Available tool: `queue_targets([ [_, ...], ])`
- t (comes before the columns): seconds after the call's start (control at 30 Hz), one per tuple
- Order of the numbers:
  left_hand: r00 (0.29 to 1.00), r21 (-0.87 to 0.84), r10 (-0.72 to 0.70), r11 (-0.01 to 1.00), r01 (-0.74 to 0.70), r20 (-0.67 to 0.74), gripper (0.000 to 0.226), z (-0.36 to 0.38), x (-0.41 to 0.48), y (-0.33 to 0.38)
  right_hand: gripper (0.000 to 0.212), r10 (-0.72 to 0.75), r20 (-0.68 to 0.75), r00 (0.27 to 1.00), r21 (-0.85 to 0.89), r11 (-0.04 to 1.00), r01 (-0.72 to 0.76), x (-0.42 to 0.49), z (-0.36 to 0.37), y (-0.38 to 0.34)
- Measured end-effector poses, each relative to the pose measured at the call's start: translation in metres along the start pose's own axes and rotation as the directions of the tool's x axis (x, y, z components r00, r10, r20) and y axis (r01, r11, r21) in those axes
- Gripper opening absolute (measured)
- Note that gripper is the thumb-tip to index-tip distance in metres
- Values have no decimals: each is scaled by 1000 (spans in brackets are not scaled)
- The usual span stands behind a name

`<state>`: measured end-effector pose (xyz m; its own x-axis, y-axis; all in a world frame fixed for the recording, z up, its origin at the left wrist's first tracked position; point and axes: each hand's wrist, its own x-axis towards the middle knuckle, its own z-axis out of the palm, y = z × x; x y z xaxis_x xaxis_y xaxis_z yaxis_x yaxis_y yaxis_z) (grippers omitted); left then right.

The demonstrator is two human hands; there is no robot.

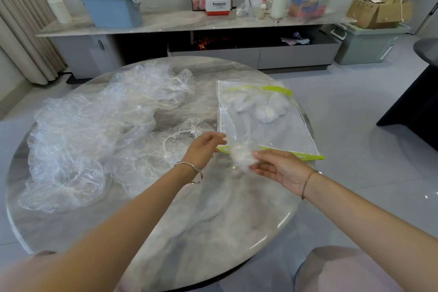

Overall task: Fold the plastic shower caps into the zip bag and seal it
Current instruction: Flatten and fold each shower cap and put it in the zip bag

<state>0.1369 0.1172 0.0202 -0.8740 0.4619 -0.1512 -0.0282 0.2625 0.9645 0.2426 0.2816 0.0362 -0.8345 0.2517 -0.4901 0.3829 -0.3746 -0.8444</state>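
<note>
Round marble table (189, 220), low cabinet (284, 57) behind. My right grip (282, 170) pinches a folded cap (243, 157); the left grip (203, 149) is blurred, I cannot tell.

One round table (213, 208). One zip bag (284, 133) at 2 o'clock on it, with at least three folded bundles (267, 114) inside. One folded cap (243, 156) near centre, between two hands: left hand (203, 148), right hand (283, 170). One heap of loose shower caps (94, 130) at 10 o'clock; number not countable. Two lidded bins: blue bin (113, 12) at 11 o'clock, grey bin (365, 47) at 1 o'clock. One cardboard box (376, 10).
</note>
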Motion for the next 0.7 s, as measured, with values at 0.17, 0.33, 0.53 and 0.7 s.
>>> queue_targets([
  [0.17,943,720,301,623,-305,140,64,21,44,-22,11,-101,-134,986,-37,995,97,-1,-19,-9],
  [0.33,947,879,210,365,-307,243,65,33,70,-15,14,-114,-144,983,-65,992,105,1,-27,-10],
  [0.53,925,773,370,561,-296,86,38,39,68,16,14,-407,-230,884,-268,900,345,13,-25,-10],
  [0.7,893,770,441,535,-347,95,41,38,46,52,13,-791,-119,600,-727,481,490,22,-23,-13],
])
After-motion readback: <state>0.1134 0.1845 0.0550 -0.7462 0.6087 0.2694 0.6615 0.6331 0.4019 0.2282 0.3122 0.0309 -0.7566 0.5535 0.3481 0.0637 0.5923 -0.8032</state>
